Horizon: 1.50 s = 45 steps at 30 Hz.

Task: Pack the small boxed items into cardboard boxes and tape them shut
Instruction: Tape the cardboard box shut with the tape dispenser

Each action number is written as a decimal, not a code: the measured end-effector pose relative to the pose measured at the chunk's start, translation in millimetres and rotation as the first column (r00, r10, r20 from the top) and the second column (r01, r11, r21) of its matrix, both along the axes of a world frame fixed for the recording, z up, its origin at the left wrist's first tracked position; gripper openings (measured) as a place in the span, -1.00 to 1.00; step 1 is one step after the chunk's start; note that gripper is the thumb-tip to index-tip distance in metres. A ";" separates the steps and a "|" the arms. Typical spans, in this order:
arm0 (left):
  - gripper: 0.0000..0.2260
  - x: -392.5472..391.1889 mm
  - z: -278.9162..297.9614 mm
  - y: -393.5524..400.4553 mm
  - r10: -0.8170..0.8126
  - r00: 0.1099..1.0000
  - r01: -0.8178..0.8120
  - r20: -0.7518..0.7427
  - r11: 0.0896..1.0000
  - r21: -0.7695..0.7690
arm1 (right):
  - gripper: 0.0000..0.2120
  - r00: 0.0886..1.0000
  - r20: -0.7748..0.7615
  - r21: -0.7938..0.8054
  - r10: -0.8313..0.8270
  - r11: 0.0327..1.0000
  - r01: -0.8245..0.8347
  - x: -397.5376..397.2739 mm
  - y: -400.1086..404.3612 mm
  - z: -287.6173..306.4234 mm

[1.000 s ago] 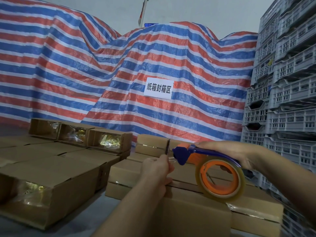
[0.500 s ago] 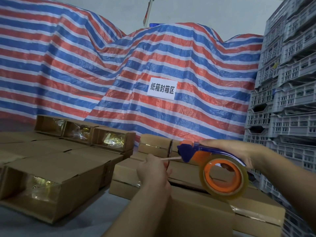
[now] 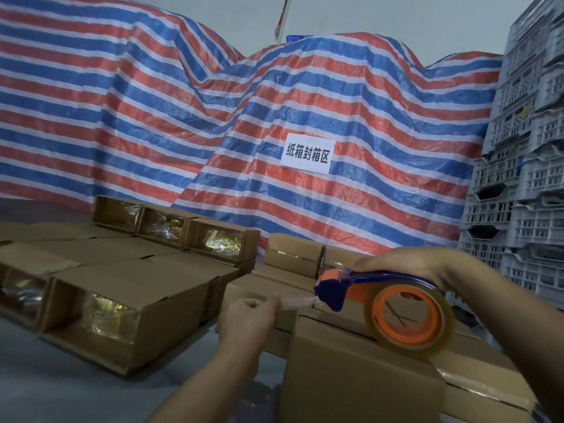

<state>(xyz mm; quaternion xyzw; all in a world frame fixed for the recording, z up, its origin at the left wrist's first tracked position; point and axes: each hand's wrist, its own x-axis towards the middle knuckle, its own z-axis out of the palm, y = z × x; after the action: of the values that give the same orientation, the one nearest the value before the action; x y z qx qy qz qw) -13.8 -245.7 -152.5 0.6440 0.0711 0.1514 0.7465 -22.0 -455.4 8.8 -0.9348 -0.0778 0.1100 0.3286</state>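
The right hand is wrapped over the blue handle of the tape dispenser, holding it just above the near cardboard box, with its roll of clear tape hanging low enough to seem to touch the box's top. The left hand pinches the free end of the tape strip between thumb and fingertips and holds it out level from the dispenser's blue nose, likely so the sticky side stays off the cardboard until it can be laid where the seal should begin. The grip on the handle looks chosen to steady the roll against that pull. The near box stands closed in front of the person, at the front of a low pile of other closed boxes. To the left, on the grey bench, more boxes lie on their sides with open ends showing shiny gold wrapping inside, so they appear packed but not yet sealed. A striped tarp with a white sign hangs behind, and grey crates are stacked at the right.
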 end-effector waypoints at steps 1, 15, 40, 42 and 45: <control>-0.76 2.3 -3.2 0.1 0.008 1.000 -0.008 0.004 1.000 -0.009 | -0.64 0.999 -0.032 -0.082 0.021 0.996 -0.023 2.5 1.1 1.2; -0.75 10.7 -27.4 -16.8 -0.125 0.968 0.152 -0.216 0.982 0.113 | -0.28 0.997 -0.075 -0.239 0.013 0.971 -0.031 21.9 9.8 1.4; -0.62 8.5 16.7 -7.2 -0.338 0.894 0.438 -0.293 0.792 0.425 | -0.56 0.992 -0.110 -0.299 0.064 0.950 -0.094 24.6 13.0 7.5; -0.65 7.4 18.6 -6.4 -0.349 0.886 0.456 -0.305 0.774 0.439 | -0.56 0.990 -0.131 -0.341 0.053 0.935 -0.095 21.2 11.9 10.3; -0.65 7.1 20.6 -7.5 -0.375 0.870 0.487 -0.320 0.751 0.445 | -0.54 0.984 -0.177 -0.341 0.031 0.936 -0.091 19.0 8.4 13.4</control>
<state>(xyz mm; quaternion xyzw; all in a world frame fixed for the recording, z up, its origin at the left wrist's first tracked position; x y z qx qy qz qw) -6.7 -253.1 -131.9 0.8296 -0.0446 -0.0814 0.5507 -3.0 -447.0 22.2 -0.9625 -0.0582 0.2111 0.1603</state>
